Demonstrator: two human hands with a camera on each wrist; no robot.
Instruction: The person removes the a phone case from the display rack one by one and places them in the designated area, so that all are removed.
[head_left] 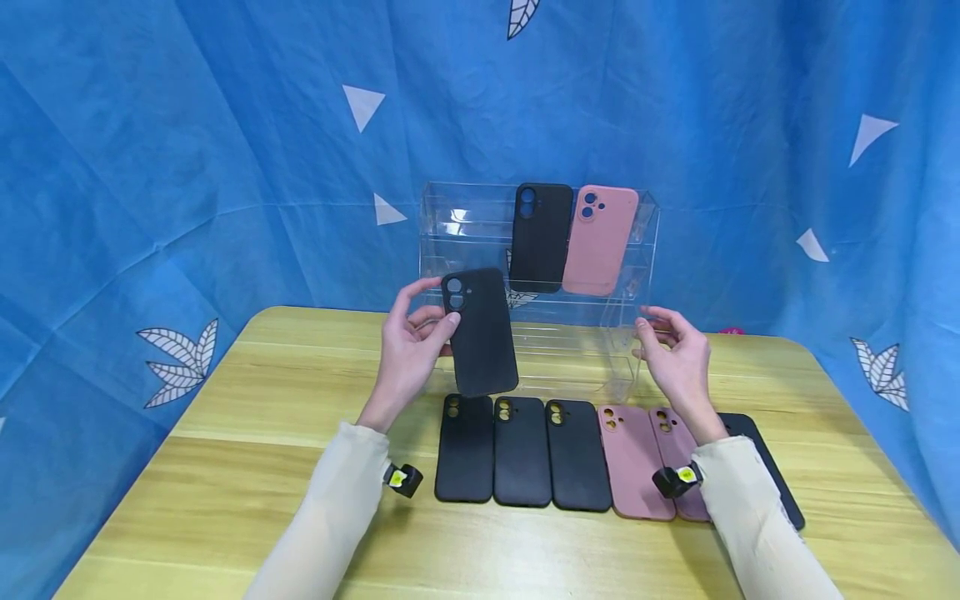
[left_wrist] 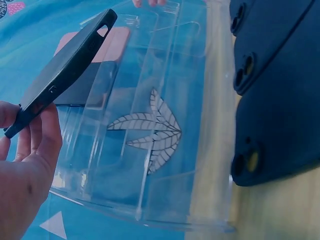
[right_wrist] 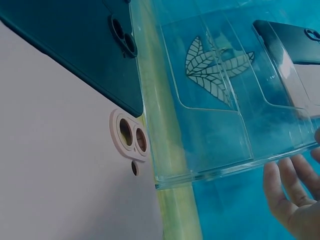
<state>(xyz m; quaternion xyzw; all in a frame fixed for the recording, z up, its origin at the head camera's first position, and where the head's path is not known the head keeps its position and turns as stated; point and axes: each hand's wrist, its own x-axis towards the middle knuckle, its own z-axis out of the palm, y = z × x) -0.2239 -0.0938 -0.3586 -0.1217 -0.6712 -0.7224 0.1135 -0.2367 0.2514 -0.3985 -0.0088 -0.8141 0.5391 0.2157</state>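
Note:
My left hand (head_left: 408, 337) pinches a black phone case (head_left: 483, 342) by its left edge, thumb on the back face. The case is held up, slightly tilted, before the clear acrylic stand (head_left: 540, 333); the left wrist view shows it edge-on. On the stand's top tier, a black case (head_left: 542, 237) and a pink case (head_left: 600, 242) lean side by side. Beside the stand's right side is my right hand (head_left: 675, 350), fingers loosely bent and holding nothing. Its fingertips (right_wrist: 272, 172) are right at the stand's side edge in the right wrist view.
A row of phone cases lies before the stand: three black ones, including the middle one (head_left: 521, 454), then two pink ones, including the nearer pink one (head_left: 637, 467), and a black one (head_left: 765, 458) partly under my right forearm. Blue patterned cloth (head_left: 225, 125) hangs behind the wooden table (head_left: 210, 467).

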